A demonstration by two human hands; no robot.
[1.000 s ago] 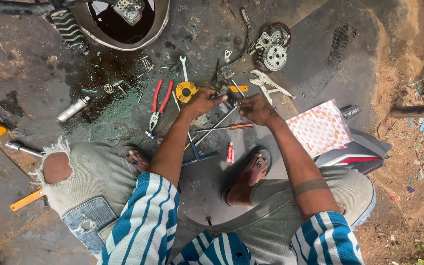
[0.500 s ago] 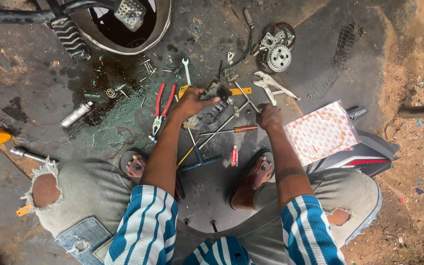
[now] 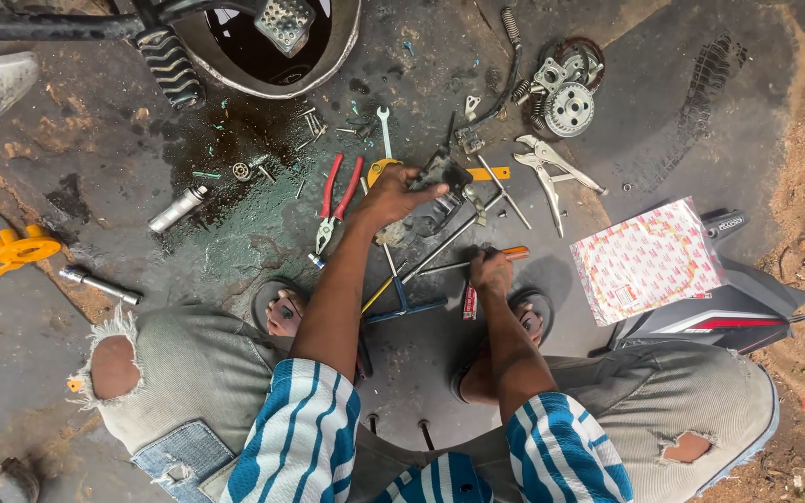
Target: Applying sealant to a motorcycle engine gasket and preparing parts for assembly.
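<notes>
I squat over an oily concrete floor. My left hand (image 3: 391, 197) grips a dark metal engine part (image 3: 442, 175) and holds it just above the floor, beside a yellow tool (image 3: 380, 170). My right hand (image 3: 491, 272) is closed around an orange-handled screwdriver (image 3: 514, 252) whose shaft lies flat on the ground. Red-handled pliers (image 3: 337, 200) lie just left of my left hand. Long metal rods and a blue T-handle wrench (image 3: 404, 303) lie between my hands.
A round oil pan (image 3: 323, 70) with a footpeg stands at the top. Clutch gears (image 3: 566, 98), silver pliers (image 3: 547, 172), a patterned packet (image 3: 647, 261), a black and red body panel (image 3: 719, 321), a yellow tool (image 3: 11, 253), a socket bar (image 3: 100, 284) and scattered bolts lie around.
My left hand has lifted the dark part up and forward. My right hand drew back toward me and closed on the orange-handled screwdriver.
</notes>
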